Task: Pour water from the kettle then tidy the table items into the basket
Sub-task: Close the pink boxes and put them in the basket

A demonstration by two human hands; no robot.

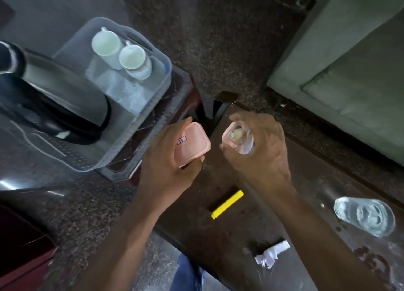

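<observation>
Holding pink lid (192,143), prob. clear tub (239,138)

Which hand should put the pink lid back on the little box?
Probably the left hand: it already holds the pink lid, right beside the open little box gripped by the right hand.
</observation>
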